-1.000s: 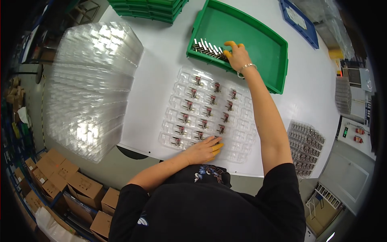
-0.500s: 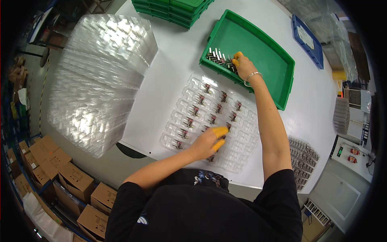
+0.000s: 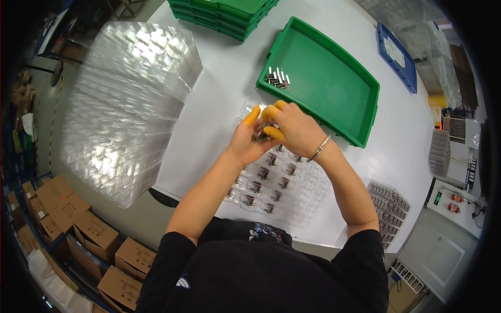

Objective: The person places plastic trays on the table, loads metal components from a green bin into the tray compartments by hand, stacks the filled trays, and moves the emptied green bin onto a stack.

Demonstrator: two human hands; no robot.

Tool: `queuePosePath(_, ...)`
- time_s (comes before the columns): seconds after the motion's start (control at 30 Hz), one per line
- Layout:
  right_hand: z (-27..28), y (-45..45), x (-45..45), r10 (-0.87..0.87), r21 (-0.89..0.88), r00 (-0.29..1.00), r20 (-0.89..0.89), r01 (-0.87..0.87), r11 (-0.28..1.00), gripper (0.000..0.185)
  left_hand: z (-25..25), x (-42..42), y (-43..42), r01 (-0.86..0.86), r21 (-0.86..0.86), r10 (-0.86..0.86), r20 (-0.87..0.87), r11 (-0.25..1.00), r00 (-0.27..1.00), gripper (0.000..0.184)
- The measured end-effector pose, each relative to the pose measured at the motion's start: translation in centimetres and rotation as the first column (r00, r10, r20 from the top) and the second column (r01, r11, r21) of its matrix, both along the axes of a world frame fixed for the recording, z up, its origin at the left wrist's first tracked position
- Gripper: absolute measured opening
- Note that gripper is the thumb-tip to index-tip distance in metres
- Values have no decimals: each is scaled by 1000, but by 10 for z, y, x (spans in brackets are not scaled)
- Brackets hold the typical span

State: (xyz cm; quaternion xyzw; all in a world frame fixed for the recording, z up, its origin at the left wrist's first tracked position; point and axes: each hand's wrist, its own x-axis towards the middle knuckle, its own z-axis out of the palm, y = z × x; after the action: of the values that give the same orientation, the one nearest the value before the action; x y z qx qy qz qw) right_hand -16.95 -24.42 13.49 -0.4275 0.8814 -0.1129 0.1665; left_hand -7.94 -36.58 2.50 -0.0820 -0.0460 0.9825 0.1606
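Above the far part of a clear plastic blister tray (image 3: 308, 193), my two hands meet, with yellow covers on several fingertips. My left hand (image 3: 246, 143) is curled around a cluster of small metal parts (image 3: 259, 132), partly hidden by the fingers. From the right, my right hand (image 3: 297, 128), with a bracelet at the wrist, closes its fingers on the same cluster. Small dark-red and metal parts (image 3: 270, 159) sit in several tray pockets below. Beyond the hands, a green bin (image 3: 334, 78) holds a small pile of metal parts (image 3: 277, 78) in its near-left corner.
A tall stack of clear blister trays (image 3: 125, 115) stands at the left. Stacked green bins (image 3: 224, 18) are at the back, a blue tray (image 3: 397, 57) at the back right. Filled trays (image 3: 387, 211) lie near the right table edge. Cardboard boxes (image 3: 96, 229) stand lower left.
My right hand has come out of the green bin toward me, and the pile there is smaller. My left hand has moved up from the tray pockets, and both hands now meet around metal parts.
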Motion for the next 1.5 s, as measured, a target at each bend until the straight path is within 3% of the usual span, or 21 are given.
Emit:
queuePosePath(0.07, -7, -1, -8, 23, -160, 981, 193, 8, 987, 18, 4, 14, -3, -16, -43, 20, 108, 999, 994, 54)
queuePosePath(0.13, -26, -5, -45, -184, -87, 967, 173, 201, 976, 19, 4, 29, -3, -26, -44, 31, 111, 999, 993, 53)
queuePosePath(0.17, -35, -9, -59, -193, -86, 965, 176, 211, 974, 19, 4, 36, -2, -38, -44, 43, 111, 998, 993, 52)
queuePosePath(0.23, -52, -17, -86, -508, 80, 827, 240, 505, 860, 21, 3, 42, -3, -67, -45, 71, 105, 997, 992, 51)
queuePosePath(0.27, -70, -19, -91, -525, -29, 843, 117, 531, 847, 22, 4, 44, -4, -62, -46, 67, 108, 997, 992, 51)
queuePosePath(0.3, -88, -20, -94, -546, -137, 838, -6, 540, 830, 22, 4, 46, -4, -61, -96, 70, 101, 994, 992, 51)
queuePosePath(0.4, -98, -36, -97, -555, -47, 830, -46, 553, 832, 17, 4, 53, -5, -61, -244, 82, 76, 968, 994, 51)
queuePosePath(0.6, -99, -32, -113, -361, 30, 927, 98, 360, 932, 21, -6, 68, -5, -25, -136, 46, 155, 990, 987, 50)
queuePosePath(0.67, -90, -21, -110, -437, -196, 845, 308, 506, 840, 20, -7, 74, 0, -3, -96, 19, 166, 995, 986, 50)
queuePosePath(0.73, -80, -2, -105, -449, -357, 731, 514, 658, 663, 21, -10, 84, 10, 24, -41, -16, 183, 999, 983, 51)
queuePosePath(0.8, -50, 30, -79, -383, -547, 885, 263, 464, 697, 20, -12, 92, 16, 46, 2, -46, 201, 999, 978, 51)
queuePosePath(0.83, -42, 50, -64, -394, -541, 883, 255, 469, 698, 20, -13, 95, 18, 57, 35, -63, 213, 998, 975, 51)
queuePosePath(0.9, -26, 93, -35, -252, -473, 943, 218, 328, 818, 16, -14, 100, 23, 75, 99, -96, 232, 992, 968, 51)
queuePosePath(0.97, -46, 143, -9, -182, -265, 983, -23, 169, 949, 15, -16, 103, 32, 94, 127, -121, 229, 987, 966, 52)
queuePosePath(1.07, -66, 193, 18, -186, 136, 971, -150, 207, 969, 15, -18, 108, 42, 125, 182, -169, 252, 975, 953, 55)
queuePosePath(1.23, -109, 222, 17, -104, 265, 968, -229, 165, 950, 21, -16, 108, 60, 184, 134, -215, 274, 974, 937, 51)
queuePosePath(1.43, -98, 204, 37, -245, 207, 946, -212, 288, 935, 35, -15, 108, 72, 195, 122, -222, 286, 973, 932, 51)
queuePosePath(1.5, -98, 205, 55, -266, 159, 955, -130, 284, 945, 41, -17, 108, 76, 196, 142, -229, 287, 970, 930, 51)
